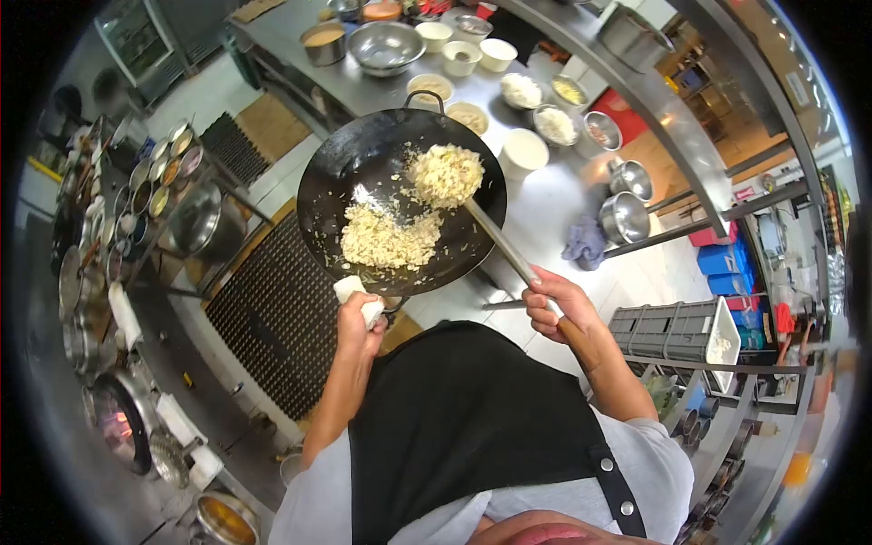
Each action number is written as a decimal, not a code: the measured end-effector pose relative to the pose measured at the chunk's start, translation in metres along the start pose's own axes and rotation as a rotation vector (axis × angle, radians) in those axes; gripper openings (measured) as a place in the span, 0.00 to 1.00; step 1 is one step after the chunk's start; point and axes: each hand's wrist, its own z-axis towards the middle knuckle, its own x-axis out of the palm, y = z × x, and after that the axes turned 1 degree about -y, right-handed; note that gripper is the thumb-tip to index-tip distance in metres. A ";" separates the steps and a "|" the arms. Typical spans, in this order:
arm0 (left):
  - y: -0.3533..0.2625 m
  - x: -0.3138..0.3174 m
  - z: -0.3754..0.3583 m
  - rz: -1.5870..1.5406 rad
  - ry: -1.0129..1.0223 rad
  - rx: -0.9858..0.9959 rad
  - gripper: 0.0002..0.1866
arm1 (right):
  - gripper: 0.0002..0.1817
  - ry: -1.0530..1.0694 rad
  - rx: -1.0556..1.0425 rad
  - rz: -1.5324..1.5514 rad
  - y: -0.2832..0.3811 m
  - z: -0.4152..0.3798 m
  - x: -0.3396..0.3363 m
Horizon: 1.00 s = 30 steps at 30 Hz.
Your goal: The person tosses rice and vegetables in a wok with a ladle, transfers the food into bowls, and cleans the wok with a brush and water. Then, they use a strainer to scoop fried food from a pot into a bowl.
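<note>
Gripping a white cloth (349, 290) at the near side of the wok (338, 173) with the curled left hand (362, 325). Wrapping the right hand (561, 302) around the ladle (509, 247), slanting its long axis from inside the wok toward the right forearm (619, 371). Showing pale, yellowish rice (391, 243) heaped at the ladle's far end and spread loosely over the wok's blackened inside.

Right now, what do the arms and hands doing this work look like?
The left hand and right hand are human and ungloved. Short, light grey sleeves leave the forearms uncovered; a black apron with round metal studs is worn over them.
</note>
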 end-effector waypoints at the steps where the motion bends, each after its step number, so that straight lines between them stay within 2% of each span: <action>1: 0.003 0.013 0.002 -0.001 -0.009 0.015 0.07 | 0.16 -0.009 -0.048 0.022 0.012 -0.008 -0.009; 5: 0.013 0.034 0.007 0.035 -0.025 0.035 0.07 | 0.15 -0.065 -0.210 -0.020 0.063 -0.030 -0.026; 7: 0.014 0.033 0.005 0.016 -0.031 0.043 0.06 | 0.18 -0.158 -0.277 -0.109 0.082 -0.028 -0.039; 8: 0.015 0.035 0.004 0.002 -0.037 0.047 0.06 | 0.25 -0.218 -0.301 -0.147 0.091 -0.018 -0.055; 9: 0.017 0.037 0.001 0.001 -0.044 0.057 0.06 | 0.25 -0.207 -0.296 -0.148 0.097 -0.005 -0.069; 11: 0.016 0.035 -0.008 0.002 -0.071 0.076 0.06 | 0.30 -0.442 -0.387 -0.597 0.101 0.029 -0.098; 12: 0.016 0.034 -0.013 0.006 -0.093 0.091 0.06 | 0.34 -0.489 -0.397 -0.929 0.100 0.054 -0.133; 13: 0.017 0.030 -0.017 0.008 -0.106 0.103 0.06 | 0.34 -0.472 -0.394 -0.927 0.092 0.077 -0.153; 15: 0.015 0.021 -0.025 -0.017 -0.137 0.092 0.06 | 0.37 -0.717 -0.514 -1.493 0.078 0.106 -0.166; 16: 0.014 0.020 -0.032 -0.033 -0.180 0.111 0.03 | 0.39 -0.714 -0.558 -1.523 0.073 0.110 -0.163; 19: 0.014 0.008 -0.050 -0.050 -0.246 0.145 0.03 | 0.39 -0.724 -0.499 -1.493 0.066 0.108 -0.159; 20: 0.015 0.002 -0.054 -0.026 -0.272 0.147 0.03 | 0.39 -0.706 -0.598 -1.503 0.063 0.110 -0.166; 21: 0.015 -0.005 -0.059 -0.022 -0.277 0.149 0.03 | 0.39 -0.702 -0.596 -1.500 0.056 0.112 -0.166; 23: 0.017 -0.014 -0.063 -0.040 -0.306 0.145 0.03 | 0.39 -0.867 -0.595 -1.680 0.047 0.116 -0.166; 24: 0.017 -0.023 -0.064 -0.057 -0.294 0.134 0.03 | 0.40 -0.900 -0.719 -1.641 0.035 0.123 -0.169; 27: 0.012 -0.050 -0.069 -0.054 -0.259 0.093 0.03 | 0.40 -0.887 -0.837 -1.576 0.031 0.131 -0.168; 29: 0.005 -0.063 -0.070 -0.067 -0.234 0.083 0.03 | 0.39 -0.938 -0.787 -1.547 0.026 0.120 -0.141; 30: 0.003 -0.071 -0.071 -0.090 -0.227 0.077 0.04 | 0.39 -0.933 -0.905 -1.496 0.019 0.112 -0.131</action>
